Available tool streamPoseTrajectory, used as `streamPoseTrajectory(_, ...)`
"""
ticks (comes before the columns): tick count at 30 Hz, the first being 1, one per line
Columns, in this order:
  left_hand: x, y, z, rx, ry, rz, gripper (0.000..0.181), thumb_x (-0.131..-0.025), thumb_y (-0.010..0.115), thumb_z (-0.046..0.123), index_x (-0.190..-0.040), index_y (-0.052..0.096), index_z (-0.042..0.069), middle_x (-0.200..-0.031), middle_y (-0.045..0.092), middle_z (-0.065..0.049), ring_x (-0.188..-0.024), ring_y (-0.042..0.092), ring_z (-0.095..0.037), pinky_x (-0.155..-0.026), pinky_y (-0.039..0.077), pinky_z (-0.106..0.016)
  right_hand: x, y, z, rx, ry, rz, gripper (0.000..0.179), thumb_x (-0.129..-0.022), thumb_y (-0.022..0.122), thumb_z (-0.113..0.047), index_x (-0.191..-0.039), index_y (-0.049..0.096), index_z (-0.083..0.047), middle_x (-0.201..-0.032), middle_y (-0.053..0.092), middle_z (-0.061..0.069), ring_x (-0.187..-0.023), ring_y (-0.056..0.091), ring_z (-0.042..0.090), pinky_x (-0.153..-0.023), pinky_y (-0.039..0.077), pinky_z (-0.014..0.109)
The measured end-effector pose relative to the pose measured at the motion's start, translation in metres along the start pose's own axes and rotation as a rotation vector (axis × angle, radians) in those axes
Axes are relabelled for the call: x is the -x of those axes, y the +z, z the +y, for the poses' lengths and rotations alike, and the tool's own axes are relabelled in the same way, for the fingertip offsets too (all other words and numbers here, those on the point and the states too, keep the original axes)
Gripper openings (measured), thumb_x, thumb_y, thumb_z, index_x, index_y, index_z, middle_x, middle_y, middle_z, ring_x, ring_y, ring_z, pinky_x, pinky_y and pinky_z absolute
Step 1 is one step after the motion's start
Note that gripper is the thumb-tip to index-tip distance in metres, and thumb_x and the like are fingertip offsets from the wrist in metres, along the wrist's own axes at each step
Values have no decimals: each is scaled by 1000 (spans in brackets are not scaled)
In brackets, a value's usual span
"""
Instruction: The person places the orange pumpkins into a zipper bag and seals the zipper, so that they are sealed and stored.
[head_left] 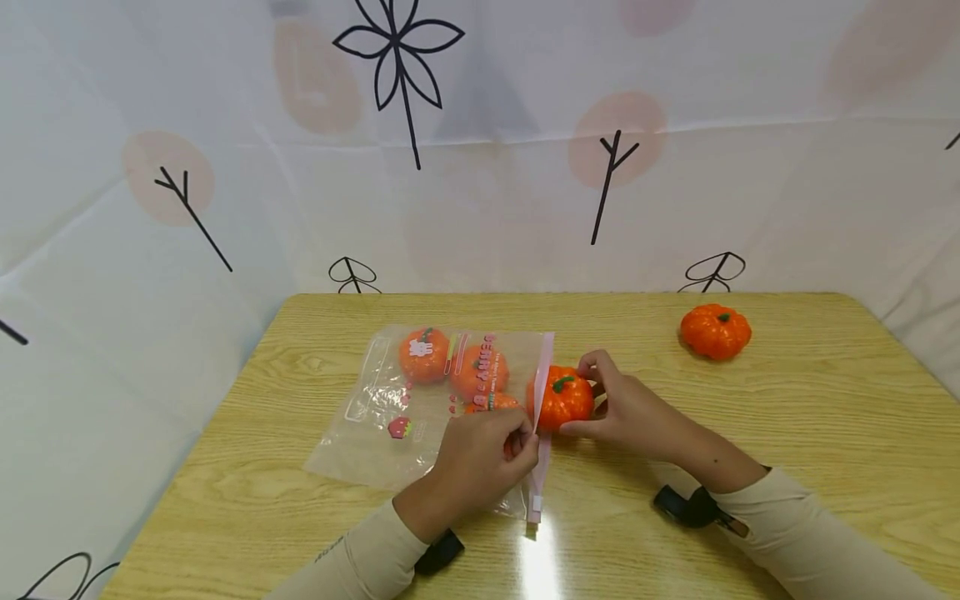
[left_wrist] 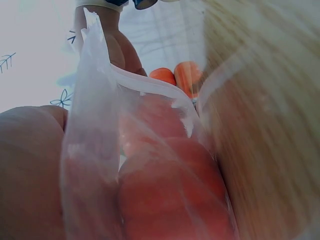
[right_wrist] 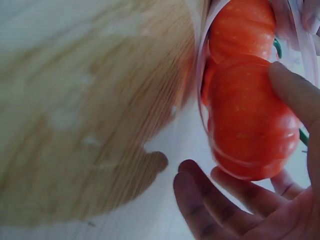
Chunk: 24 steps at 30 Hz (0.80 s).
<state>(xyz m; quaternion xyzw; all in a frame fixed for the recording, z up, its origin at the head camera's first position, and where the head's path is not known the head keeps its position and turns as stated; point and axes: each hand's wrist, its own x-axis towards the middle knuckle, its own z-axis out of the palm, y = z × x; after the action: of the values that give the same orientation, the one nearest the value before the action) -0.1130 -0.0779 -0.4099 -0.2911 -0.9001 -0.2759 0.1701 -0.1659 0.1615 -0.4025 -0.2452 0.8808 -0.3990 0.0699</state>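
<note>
Three pumpkins (head_left: pixel 427 367) lie in the clear bag (head_left: pixel 360 450), left hand (head_left: pixel 480 458) pinching its mouth (head_left: pixel 542 471), right hand (head_left: pixel 630 412) another pumpkin (head_left: pixel 566 402) there.

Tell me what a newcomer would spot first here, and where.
Probably the glossy orange pumpkin, held in the right hand at the mouth of the clear bag, whose pink edge the left hand pinches. Next, likely the three orange pieces seen through the bag, then the lone pumpkin at the far right of the table.

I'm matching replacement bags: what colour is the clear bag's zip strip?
The zip strip is pale pink; the head view shows it best.
</note>
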Motion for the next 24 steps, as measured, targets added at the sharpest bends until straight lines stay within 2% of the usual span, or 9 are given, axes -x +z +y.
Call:
streamPoseTrajectory(7, 0, -1, 1, -4, 20, 12, 16, -87, 67, 21, -73, 58, 22, -63, 50, 16, -54, 40, 5, -51, 30, -9, 1, 0, 1, 64, 11, -30, 70, -81, 83, -36, -126, 36, -8, -119, 65, 16, -105, 66, 26, -78, 59, 31)
streamPoseTrajectory(15, 0, -1, 1, -8, 33, 25, 16, -86, 67, 20, -73, 58, 22, -63, 50, 16, -54, 39, 5, -51, 30, -9, 0, -1, 2, 67, 19, -51, 69, -84, 80, -39, -131, 39, -7, -133, 55, 18, -107, 63, 25, -80, 58, 31)
streamPoseTrajectory(20, 0, -1, 1, -5, 30, 20, 16, -86, 67, 20, -73, 58, 22, -63, 50, 15, -55, 40, 5, -51, 30, -9, 1, -4, 4, 74, -19, -68, 57, -87, 74, -21, -131, 40, -8, -131, 57, 17, -110, 63, 27, -82, 57, 30)
streamPoseTrajectory(24, 0, -1, 1, -8, 27, 17, 17, -87, 68, 20, -73, 58, 22, -63, 49, 15, -55, 40, 4, -52, 30, -9, 1, -5, 4, 76, -40, -66, 53, -85, 68, -11, -130, 41, -7, -127, 59, 16, -111, 63, 27, -83, 57, 31)
